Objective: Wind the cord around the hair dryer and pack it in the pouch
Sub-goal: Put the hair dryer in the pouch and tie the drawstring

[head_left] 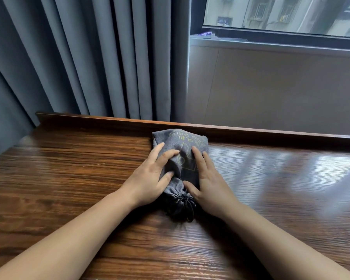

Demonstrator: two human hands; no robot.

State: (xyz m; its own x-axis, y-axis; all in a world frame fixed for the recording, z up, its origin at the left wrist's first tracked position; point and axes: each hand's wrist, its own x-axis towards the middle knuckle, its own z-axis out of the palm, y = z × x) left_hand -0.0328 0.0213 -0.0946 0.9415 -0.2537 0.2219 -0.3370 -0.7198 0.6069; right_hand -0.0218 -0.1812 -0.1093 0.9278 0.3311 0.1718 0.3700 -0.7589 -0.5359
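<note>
You look nearly finished: the grey drawstring pouch lies bulging and cinched on the wooden surface, your left hand and right hand pressing flat-fingered on its sides, dryer hidden.

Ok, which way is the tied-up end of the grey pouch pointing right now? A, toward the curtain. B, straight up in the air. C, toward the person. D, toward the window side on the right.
C: the pouch lies flat on the table with its gathered, cinched neck nearest the person, between the left hand and right hand, which rest on it.
</note>
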